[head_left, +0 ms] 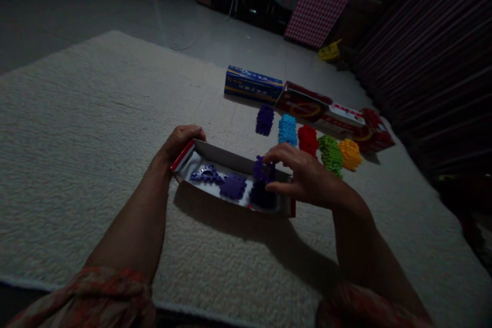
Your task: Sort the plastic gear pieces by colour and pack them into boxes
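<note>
Pinching a purple piece (pixel 259 168) at the right end of an open box (pixel 223 155), the right hand (pixel 309 177) bends low as the left hand (pixel 182 139) clasps the box's far left corner. More purple pieces (pixel 232 186) lie inside. Toward the mat's (pixel 107 113) far edge, five coloured stacks (pixel 308 138) sit in front of cartons (pixel 251 87).

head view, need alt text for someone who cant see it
A person's right hand holds a purple toothed piece at one end of an open box, while the left hand holds the other end. More purple pieces lie inside. Beyond, on a pale mat, sit purple, blue, red, green and yellow-orange clusters and several cartons.
</note>
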`<state>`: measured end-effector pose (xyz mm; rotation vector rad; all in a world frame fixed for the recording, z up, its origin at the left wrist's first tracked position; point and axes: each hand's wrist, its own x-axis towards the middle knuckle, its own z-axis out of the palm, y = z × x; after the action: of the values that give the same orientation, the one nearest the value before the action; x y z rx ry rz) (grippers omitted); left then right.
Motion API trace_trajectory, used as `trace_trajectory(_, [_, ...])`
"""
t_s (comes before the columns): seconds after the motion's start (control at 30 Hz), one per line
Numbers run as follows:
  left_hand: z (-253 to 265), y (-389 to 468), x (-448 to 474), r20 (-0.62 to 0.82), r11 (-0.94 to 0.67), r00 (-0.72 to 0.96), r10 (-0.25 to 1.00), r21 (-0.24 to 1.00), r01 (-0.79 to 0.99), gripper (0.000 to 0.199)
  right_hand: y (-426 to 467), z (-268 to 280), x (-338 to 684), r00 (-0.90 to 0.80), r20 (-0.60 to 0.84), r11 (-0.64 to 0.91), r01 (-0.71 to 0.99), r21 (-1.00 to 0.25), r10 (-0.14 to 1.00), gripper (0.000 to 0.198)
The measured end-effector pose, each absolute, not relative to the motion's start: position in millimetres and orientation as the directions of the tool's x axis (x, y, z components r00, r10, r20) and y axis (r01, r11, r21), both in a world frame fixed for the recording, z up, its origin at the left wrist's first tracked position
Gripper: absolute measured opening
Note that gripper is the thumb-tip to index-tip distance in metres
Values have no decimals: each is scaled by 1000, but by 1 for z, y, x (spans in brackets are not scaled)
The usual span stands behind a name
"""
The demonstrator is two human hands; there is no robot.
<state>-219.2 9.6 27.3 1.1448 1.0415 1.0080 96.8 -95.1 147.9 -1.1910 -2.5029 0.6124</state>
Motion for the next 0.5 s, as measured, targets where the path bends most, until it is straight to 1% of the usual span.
trace_trajectory(0.07, [26, 10, -220, -102, 120, 212, 972, 990, -77, 29, -108, 150, 81, -653, 45, 583, 641, -500, 756, 33])
trace_trajectory(0.13, [25, 11, -220, -95, 113, 215, 972, 991, -70, 29, -113, 149, 66, -667, -18, 582, 663, -471, 745, 34])
trace_trajectory(0.27, [24, 13, -220, -96, 113, 220, 971, 992, -62, 30, -112, 141, 43, -646, -148, 580, 747, -324, 749, 31])
trace_trajectory(0.37, [26, 12, -220, -101, 116, 220, 970, 991, -59, 30, -110, 132, 35, -644, -174, 605, 762, -231, 745, 24])
trace_trajectory(0.5, [28, 11, -219, -114, 132, 222, 968, 989, -65, 28, -107, 120, 30, -643, -179, 615, 765, -190, 745, 19])
